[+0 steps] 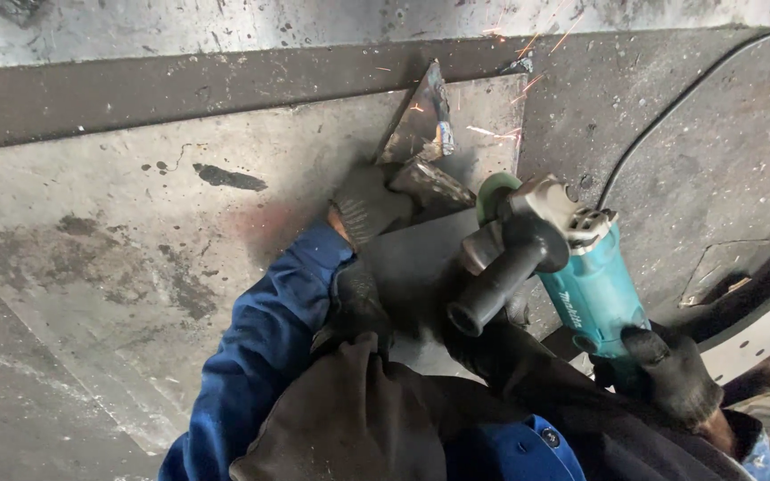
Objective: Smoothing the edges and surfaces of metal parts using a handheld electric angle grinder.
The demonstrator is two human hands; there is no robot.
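A large grey steel plate (135, 232) fills most of the view, stained and spattered, with a dark patch near its top middle. Behind it runs a darker steel band (135, 93), and above that a pale, pitted wall (225, 22).

On the plate's upper right part stands a triangular gusset (421, 125), upright on its edge, its point toward the band. Orange sparks (510, 89) scatter to its right and above.

Lower down, a blue sleeve (260, 347) reaches from the bottom edge up toward the gusset, with dark fabric bunched beside it at the bottom.

The grinder (594, 289) has a teal body, a grey gear head and a black side handle (501, 281) that sticks out toward the camera. Its green-edged disc (492, 191) sits low at the foot of the gusset, just right of the left hand. A black cable (670, 111) curves away across the grey surface at the upper right.

The 2 hands are well apart, both in dark knit gloves. The left hand (367, 205) presses against the base of the gusset, fingers spread rather than clenched. The right hand (675, 374) is closed round the rear of the grinder, at the lower right.
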